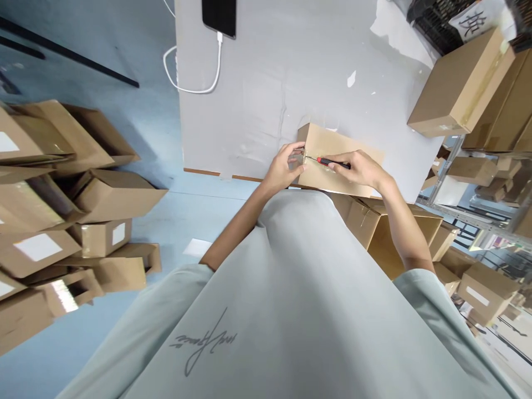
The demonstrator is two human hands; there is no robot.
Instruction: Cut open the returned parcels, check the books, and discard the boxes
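A small closed cardboard box [343, 180] lies at the table's near edge, with shiny clear tape along its top seam and left end. My right hand [359, 168] grips a screwdriver [334, 163] with a red and black handle. Its thin metal shaft points left along the seam, and the tip is close to the box's left end. At that end, my left hand [285, 166] has its fingers and thumb curved around the box's edge, on either side of the taped seam. What its fingertips press on is partly hidden.
A black phone [219, 16] with a white cable [199, 90] lies on the grey table [241, 111]. Another carton [461, 83] stands at the table's right corner. Opened cartons [116, 202] are piled on the left floor. A large open box [386, 244] and shelves [477, 216] are at right.
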